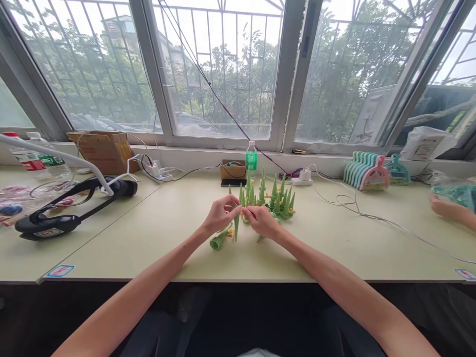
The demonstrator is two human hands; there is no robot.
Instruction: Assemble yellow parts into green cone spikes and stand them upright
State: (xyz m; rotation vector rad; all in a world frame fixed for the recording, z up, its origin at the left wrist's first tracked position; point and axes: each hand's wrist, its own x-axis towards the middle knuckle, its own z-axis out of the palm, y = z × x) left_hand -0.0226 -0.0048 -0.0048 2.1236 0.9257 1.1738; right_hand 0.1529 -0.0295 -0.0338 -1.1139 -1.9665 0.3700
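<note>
My left hand [223,214] is closed around the upper end of a green plant watering spike [236,229], its point facing down. My right hand [260,219] meets it there, thumb and fingers pinched at a small yellow part [241,210] beside the spike's top; most of that part is hidden by the fingers. Under my left hand a loose green spike [218,240] lies on its side, wide round end toward me, with yellow valve pieces [230,232] next to it. Behind both hands stand several upright green spikes [274,191] with yellow valves, points up.
Behind the spikes stand a green-liquid bottle [252,159] and a small brown box [233,171]. A black headset [74,208] and cables lie left. White cable [357,203] crosses the table [334,248] at right, near pastel hangers [366,173]. Another person's hand [446,206] is far right.
</note>
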